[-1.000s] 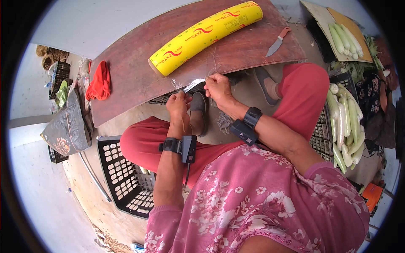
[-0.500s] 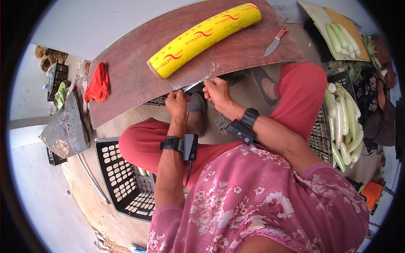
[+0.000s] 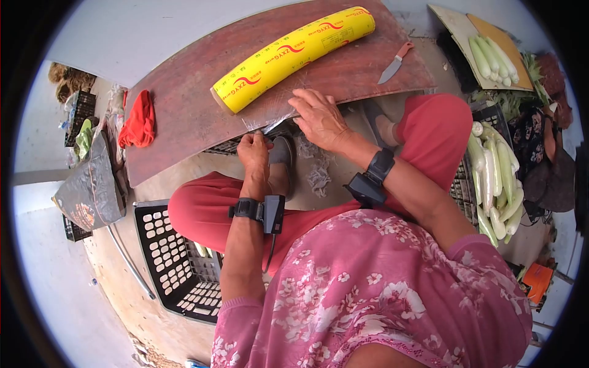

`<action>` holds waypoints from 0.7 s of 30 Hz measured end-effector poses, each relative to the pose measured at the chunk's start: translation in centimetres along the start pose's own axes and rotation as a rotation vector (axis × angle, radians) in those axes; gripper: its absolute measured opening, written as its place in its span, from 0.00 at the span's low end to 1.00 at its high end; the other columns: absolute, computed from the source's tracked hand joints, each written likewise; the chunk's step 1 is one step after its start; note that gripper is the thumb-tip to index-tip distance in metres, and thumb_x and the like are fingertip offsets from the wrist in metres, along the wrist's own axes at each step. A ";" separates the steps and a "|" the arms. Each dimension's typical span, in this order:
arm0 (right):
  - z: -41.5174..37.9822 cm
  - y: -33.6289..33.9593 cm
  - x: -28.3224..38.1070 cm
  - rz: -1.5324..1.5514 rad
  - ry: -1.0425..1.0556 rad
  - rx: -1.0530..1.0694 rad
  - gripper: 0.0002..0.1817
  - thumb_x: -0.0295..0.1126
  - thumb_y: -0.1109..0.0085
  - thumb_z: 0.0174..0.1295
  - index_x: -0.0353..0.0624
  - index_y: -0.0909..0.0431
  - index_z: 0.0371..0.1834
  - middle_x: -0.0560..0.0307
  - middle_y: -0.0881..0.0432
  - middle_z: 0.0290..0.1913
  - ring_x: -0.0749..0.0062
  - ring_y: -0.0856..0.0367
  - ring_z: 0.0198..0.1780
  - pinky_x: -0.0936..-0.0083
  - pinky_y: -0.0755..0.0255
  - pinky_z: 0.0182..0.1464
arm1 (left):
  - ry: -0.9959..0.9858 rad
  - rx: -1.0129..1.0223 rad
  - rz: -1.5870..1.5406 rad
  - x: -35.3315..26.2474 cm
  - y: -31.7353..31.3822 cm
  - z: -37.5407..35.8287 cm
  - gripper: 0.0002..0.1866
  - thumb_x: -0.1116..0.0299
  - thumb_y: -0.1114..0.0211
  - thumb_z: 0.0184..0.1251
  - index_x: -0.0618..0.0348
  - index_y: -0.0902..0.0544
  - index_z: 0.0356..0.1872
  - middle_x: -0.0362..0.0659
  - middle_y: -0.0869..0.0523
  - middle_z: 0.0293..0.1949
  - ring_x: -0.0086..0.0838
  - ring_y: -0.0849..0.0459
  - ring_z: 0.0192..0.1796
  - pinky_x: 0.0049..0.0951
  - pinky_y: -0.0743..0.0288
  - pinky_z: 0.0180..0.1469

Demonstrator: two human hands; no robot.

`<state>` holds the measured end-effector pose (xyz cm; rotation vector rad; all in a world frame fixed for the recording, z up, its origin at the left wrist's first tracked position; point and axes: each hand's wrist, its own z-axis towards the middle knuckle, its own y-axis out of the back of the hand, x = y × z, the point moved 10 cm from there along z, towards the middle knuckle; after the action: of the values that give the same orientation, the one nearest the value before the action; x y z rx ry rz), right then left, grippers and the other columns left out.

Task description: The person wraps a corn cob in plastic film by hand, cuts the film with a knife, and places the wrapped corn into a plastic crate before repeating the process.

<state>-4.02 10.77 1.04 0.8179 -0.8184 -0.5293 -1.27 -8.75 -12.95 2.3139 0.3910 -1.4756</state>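
Observation:
My left hand point(image 3: 254, 152) is closed in a pinch at the near edge of the wooden board point(image 3: 184, 116). Its fingers hold a bit of clear plastic film point(image 3: 271, 126), which hangs over that edge. To the right, my right hand point(image 3: 323, 121) rests on the board's edge, fingers stretched out over the film. Behind both hands lies a yellow roll of cling wrap point(image 3: 294, 56) with red lettering. A knife point(image 3: 396, 63) with a reddish handle is on the board's right side.
A red cloth point(image 3: 138, 121) lies at the board's left end. A black plastic crate point(image 3: 178, 257) stands by my left leg. Pale green long vegetables point(image 3: 498, 178) fill a crate on the right, and more vegetables point(image 3: 492, 59) lie on a panel behind. Plastic scraps point(image 3: 318, 175) are on the floor.
My right hand has gone from pinching the film to lying with fingers spread on the board's edge. My left hand stays at nearly the same place, still pinching.

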 end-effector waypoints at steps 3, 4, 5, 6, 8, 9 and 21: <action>-1.0 -3.1 -1.2 -0.100 0.022 0.280 0.28 0.27 0.41 0.56 0.41 0.34 0.62 0.48 0.38 0.67 0.55 0.42 0.71 0.56 0.45 0.62 | 0.035 0.009 -0.020 0.2 0.1 -0.2 0.11 0.62 0.40 0.70 0.58 0.24 0.31 0.41 0.16 0.28 0.25 0.16 0.26 0.21 0.33 0.22; -1.5 -3.3 -1.2 -0.162 0.056 0.267 0.29 0.26 0.41 0.55 0.41 0.34 0.63 0.47 0.38 0.67 0.55 0.43 0.71 0.56 0.45 0.62 | 0.062 0.009 -0.037 0.3 0.2 -0.4 0.10 0.62 0.40 0.70 0.57 0.24 0.31 0.41 0.16 0.28 0.25 0.16 0.26 0.21 0.33 0.22; -2.0 -3.5 -1.3 -0.225 0.090 0.254 0.29 0.26 0.42 0.55 0.41 0.35 0.63 0.47 0.38 0.67 0.54 0.43 0.71 0.56 0.45 0.62 | 0.089 0.008 -0.055 0.4 0.2 -0.7 0.10 0.62 0.41 0.70 0.57 0.24 0.31 0.41 0.16 0.29 0.24 0.16 0.26 0.20 0.33 0.22; -2.3 -3.4 -1.0 -0.287 0.122 0.241 0.30 0.25 0.43 0.55 0.40 0.35 0.64 0.46 0.39 0.67 0.53 0.43 0.71 0.56 0.45 0.62 | 0.110 0.014 -0.086 0.7 0.3 -0.8 0.10 0.63 0.41 0.69 0.57 0.24 0.32 0.40 0.16 0.29 0.24 0.16 0.26 0.20 0.32 0.22; -2.8 -3.6 -1.1 -0.308 0.130 0.264 0.31 0.24 0.44 0.54 0.40 0.36 0.65 0.45 0.40 0.68 0.52 0.44 0.72 0.54 0.46 0.62 | 0.146 0.030 -0.148 1.2 0.2 -0.7 0.09 0.63 0.41 0.69 0.56 0.23 0.32 0.40 0.16 0.29 0.24 0.16 0.27 0.20 0.32 0.22; -2.9 -3.7 -1.2 -0.319 0.133 0.275 0.32 0.23 0.45 0.54 0.40 0.36 0.66 0.45 0.40 0.68 0.51 0.45 0.72 0.53 0.46 0.62 | 0.153 0.029 -0.154 1.2 0.2 -0.7 0.09 0.63 0.41 0.69 0.56 0.24 0.32 0.40 0.16 0.29 0.24 0.16 0.27 0.20 0.32 0.22; -3.9 -3.7 -2.0 -0.502 0.169 0.318 0.32 0.29 0.46 0.56 0.47 0.37 0.68 0.47 0.40 0.70 0.53 0.44 0.72 0.54 0.49 0.61 | -0.096 -0.044 0.079 -1.1 0.7 -0.9 0.12 0.68 0.40 0.68 0.69 0.21 0.29 0.44 0.18 0.25 0.26 0.18 0.24 0.26 0.24 0.26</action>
<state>-2.43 11.64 -4.43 1.3590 -0.5424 -0.7704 -0.73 -9.01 -11.56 2.1891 0.2998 -1.5172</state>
